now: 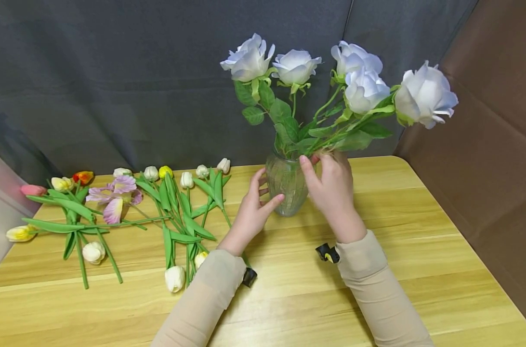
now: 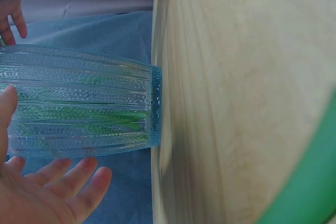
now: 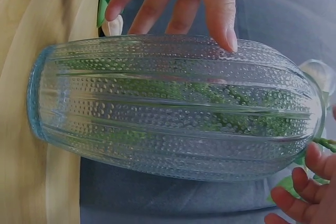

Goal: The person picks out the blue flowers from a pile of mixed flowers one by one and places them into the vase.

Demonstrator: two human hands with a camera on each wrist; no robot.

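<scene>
A ribbed, dimpled clear glass vase [image 1: 286, 185] stands upright near the table's back edge, with green stems showing through its wall. Several white roses [image 1: 247, 59] with leafy stems rise from its mouth, the rightmost rose [image 1: 425, 95] leaning far out to the right. My left hand [image 1: 251, 209] is at the vase's left side, fingers spread and fairly straight, thumb across its front. At the rim, my right hand [image 1: 332, 185] pinches a green rose stem [image 3: 324, 142] between thumb and fingers. The right wrist view shows these curled fingertips [image 3: 315, 156] close by the vase's mouth.
Left on the wooden table [image 1: 289, 299] lie several loose tulips in white, yellow, red and pink, including a white tulip [image 1: 175, 279]. A purple iris-like flower [image 1: 115, 196] lies among them. A dark grey curtain [image 1: 115, 86] hangs behind, a brown panel [image 1: 497, 144] at right.
</scene>
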